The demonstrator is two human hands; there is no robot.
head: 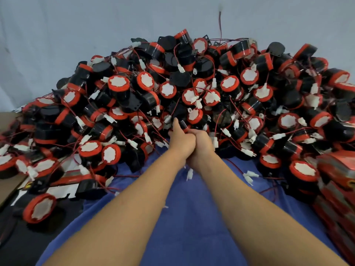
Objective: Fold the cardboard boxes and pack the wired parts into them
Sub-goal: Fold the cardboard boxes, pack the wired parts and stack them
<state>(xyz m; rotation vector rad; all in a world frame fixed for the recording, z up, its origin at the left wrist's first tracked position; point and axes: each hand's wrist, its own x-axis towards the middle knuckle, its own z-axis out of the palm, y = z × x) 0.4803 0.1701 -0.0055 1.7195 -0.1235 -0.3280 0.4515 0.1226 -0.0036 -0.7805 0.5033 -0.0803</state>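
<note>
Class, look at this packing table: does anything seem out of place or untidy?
Yes. The wired parts lie in one big tangled heap. One red wire sticks straight up against the wall, and a few white connectors have strayed onto the blue cloth.

We note a pile of wired parts [192,89], black and red. At the pile's near edge our left hand [180,141] grips one part [184,124], thumb raised. Our right hand [201,145] presses against the left, fingers curled, contents hidden. Blue cloth [192,208] lies before the pile, red boxes [336,181] at its right.
</note>
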